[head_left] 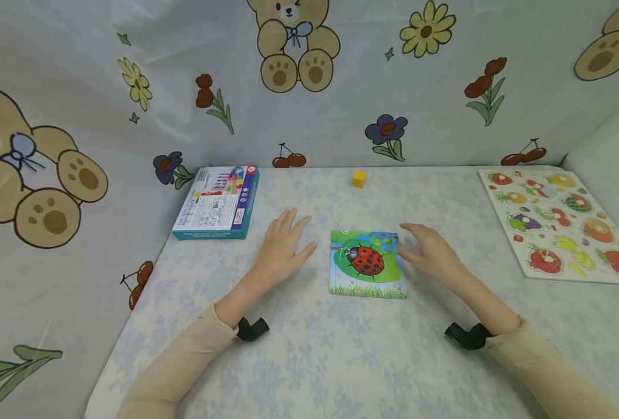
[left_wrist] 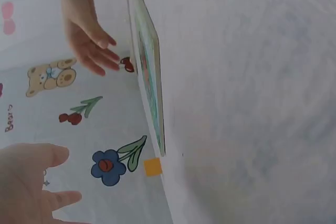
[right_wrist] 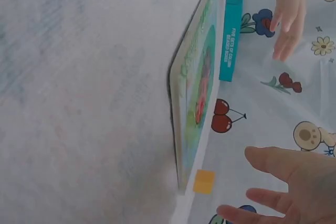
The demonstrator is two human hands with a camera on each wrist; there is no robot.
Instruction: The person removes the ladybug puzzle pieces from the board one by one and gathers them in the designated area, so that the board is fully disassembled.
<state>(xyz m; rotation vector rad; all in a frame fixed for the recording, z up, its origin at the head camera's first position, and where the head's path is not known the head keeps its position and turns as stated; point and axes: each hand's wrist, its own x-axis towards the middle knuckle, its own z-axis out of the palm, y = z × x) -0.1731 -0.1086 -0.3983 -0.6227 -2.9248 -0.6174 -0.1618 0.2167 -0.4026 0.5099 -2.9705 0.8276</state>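
Note:
A square ladybug puzzle board lies flat on the table between my two hands. My left hand hovers to its left with fingers spread and nothing held. On the other side, my right hand is close to the board's right edge, its fingers extended and holding nothing; in the head view I cannot tell whether it touches. The right wrist view shows a gap between that hand and the board. Behind the board sits a small yellow cube.
A flat teal-edged box lies at the back left. At the right is a fruit puzzle board. A patterned cloth with bears and flowers hangs behind the table.

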